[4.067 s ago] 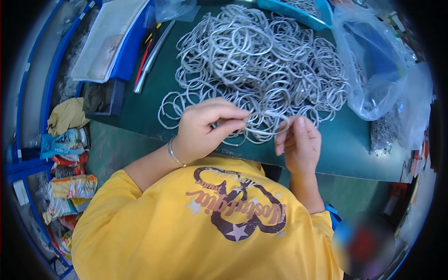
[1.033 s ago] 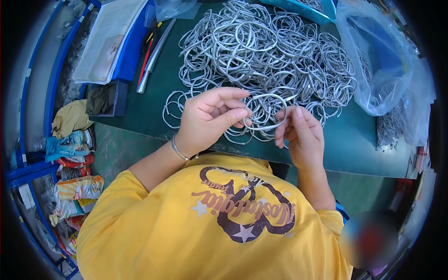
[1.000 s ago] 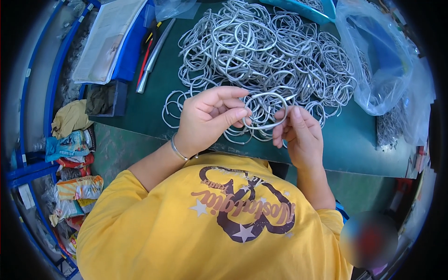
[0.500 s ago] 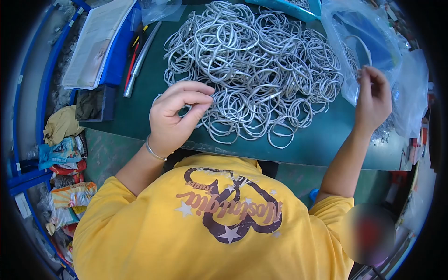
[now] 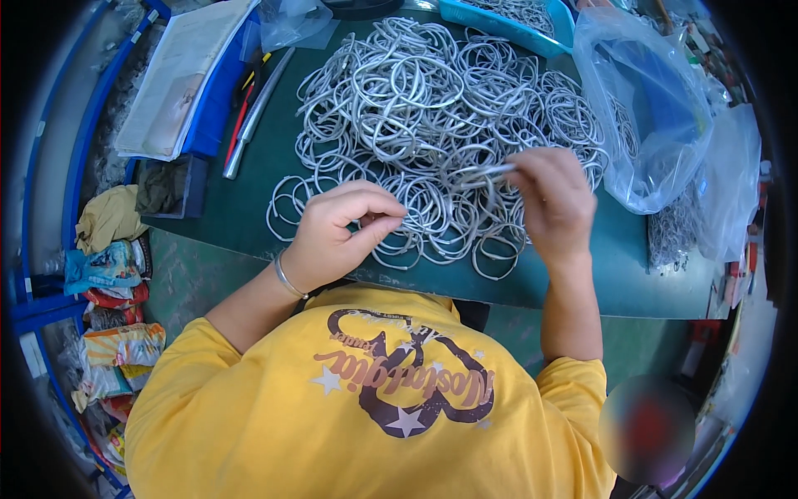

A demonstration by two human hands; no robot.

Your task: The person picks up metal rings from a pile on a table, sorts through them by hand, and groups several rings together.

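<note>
One ring (image 5: 497, 170), blurred in outline, gleams silver, pinched in the right hand (image 5: 555, 204); the left hand's (image 5: 335, 230) fingertips meet.

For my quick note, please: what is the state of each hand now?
Left hand: closed in a pinch; cannot tell whether it holds anything.
Right hand: closed on a silvery ring.
</note>
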